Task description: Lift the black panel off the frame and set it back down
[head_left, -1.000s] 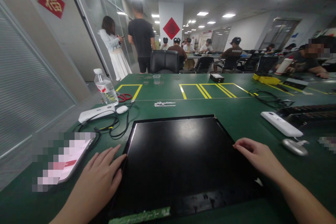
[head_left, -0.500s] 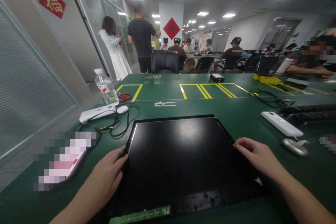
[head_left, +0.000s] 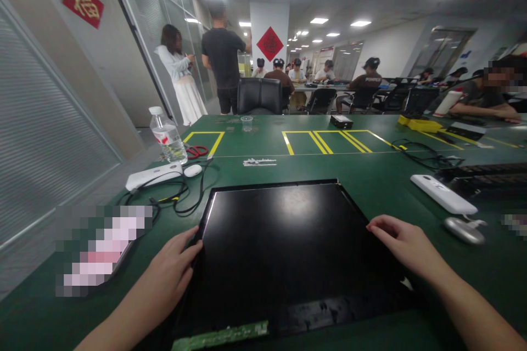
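Between left hand (head_left: 175, 266) and right hand (head_left: 407, 241), I noted black panel (head_left: 284, 252) face-up, long axis hand-to-hand; right pinched its edge, left grip unclear.

I see a dark flat panel (head_left: 288, 252) filling the near middle of the green worktop (head_left: 329, 167), the left hand (head_left: 175, 269) and right hand (head_left: 403, 238) at its side edges. Beyond its far edge I have open room to sweep across, broken by scattered white pieces (head_left: 259, 163). Leftward, a looped black cable (head_left: 185, 213) and a bottle (head_left: 168, 140) obstruct me; rightward, a white device (head_left: 442, 193) does. Directly above the panel, the way is free.
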The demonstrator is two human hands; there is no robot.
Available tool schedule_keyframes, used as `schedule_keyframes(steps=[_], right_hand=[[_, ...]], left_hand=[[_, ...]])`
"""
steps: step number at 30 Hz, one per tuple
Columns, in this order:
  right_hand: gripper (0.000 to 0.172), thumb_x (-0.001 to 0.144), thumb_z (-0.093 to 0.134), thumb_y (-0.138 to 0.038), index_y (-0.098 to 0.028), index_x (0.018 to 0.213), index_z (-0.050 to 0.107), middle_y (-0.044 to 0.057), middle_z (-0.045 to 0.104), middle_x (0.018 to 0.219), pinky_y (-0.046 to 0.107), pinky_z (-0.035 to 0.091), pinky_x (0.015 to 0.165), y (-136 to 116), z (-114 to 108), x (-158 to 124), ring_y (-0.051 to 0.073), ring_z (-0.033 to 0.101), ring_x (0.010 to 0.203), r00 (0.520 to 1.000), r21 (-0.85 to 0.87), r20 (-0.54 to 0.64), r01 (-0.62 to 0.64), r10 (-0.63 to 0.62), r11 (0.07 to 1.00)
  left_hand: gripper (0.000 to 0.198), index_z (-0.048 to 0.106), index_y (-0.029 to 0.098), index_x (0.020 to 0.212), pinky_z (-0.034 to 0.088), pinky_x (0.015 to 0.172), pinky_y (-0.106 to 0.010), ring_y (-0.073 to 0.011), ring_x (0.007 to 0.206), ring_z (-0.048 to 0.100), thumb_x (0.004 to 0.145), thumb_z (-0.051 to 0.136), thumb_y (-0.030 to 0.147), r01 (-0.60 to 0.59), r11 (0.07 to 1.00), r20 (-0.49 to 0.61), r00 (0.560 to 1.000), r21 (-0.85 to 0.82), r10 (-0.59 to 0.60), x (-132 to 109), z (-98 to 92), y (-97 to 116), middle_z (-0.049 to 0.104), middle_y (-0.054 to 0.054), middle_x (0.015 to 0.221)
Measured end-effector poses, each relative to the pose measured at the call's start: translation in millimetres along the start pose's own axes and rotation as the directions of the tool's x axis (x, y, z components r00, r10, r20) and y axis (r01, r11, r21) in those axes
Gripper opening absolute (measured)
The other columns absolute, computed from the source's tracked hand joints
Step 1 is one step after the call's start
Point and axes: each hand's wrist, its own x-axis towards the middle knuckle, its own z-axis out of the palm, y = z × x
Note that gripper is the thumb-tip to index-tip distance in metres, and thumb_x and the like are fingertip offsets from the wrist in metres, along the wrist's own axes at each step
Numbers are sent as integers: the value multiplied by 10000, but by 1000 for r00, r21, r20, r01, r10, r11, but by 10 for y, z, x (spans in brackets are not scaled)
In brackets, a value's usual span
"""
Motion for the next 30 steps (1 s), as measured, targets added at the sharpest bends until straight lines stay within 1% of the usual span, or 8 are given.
schedule_keyframes(steps=[4,8,12,15,19,22,25,30], right_hand=[[272,830,537,-475,-270,838,715,5,754,834,313,496,668,21,11,7,221,685,769,1000,-1,3,2,-2,1000],[289,826,532,-491,-264,839,711,7,751,822,318,492,667,33,18,6,224,680,766,1000,6,2,0,0,1000],[291,817,537,-497,-262,826,709,10,752,814,311,490,663,6,-6,2,222,678,758,1000,34,-13,9,-9,999],[283,804,544,-492,-262,821,708,12,758,830,312,492,681,-5,-28,10,217,679,750,999,60,-39,-24,27,998],[278,758,548,-480,-267,851,700,16,748,823,328,485,673,57,-22,47,226,675,748,994,35,-76,-78,81,996],[293,734,529,-476,-262,853,689,24,716,754,338,469,635,133,4,81,223,650,686,994,-35,-35,-101,100,994],[312,726,524,-480,-254,889,665,18,680,688,337,456,611,186,28,101,217,632,646,993,-71,20,-115,117,991],[391,722,528,-480,-235,1007,634,21,698,718,338,455,620,223,51,104,216,636,641,988,-71,46,-143,147,987]], left_hand=[[439,692,218,1189,474,1042,-493,-347,1249,578,798,498,177,-5,1000,-4,1000,11,5,4,-12,-6,584,-138,1423],[383,724,215,1121,486,1020,-497,-333,1219,605,850,454,237,32,999,23,999,-12,-32,42,-106,27,612,-161,1387],[440,681,166,1196,460,1039,-519,-344,1235,594,872,454,359,148,989,110,983,-18,-146,94,-225,73,614,-201,1377],[569,606,86,1274,437,1057,-526,-355,1230,599,894,431,471,236,972,109,966,-13,-234,109,-272,89,639,-240,1326],[515,701,149,1050,446,1036,-548,-380,1210,606,882,430,555,262,965,137,957,-19,-257,113,-314,107,663,-234,1285],[453,712,181,885,424,1048,-556,-393,1222,590,868,442,545,251,968,150,957,-2,-248,121,-335,126,660,-247,1270],[421,716,188,840,404,1053,-574,-407,1230,577,871,444,507,248,969,152,957,3,-246,118,-310,118,644,-261,1281],[353,709,204,790,390,1047,-594,-429,1250,543,863,462,444,250,966,117,964,-69,-241,88,-169,36,629,-260,1282]])
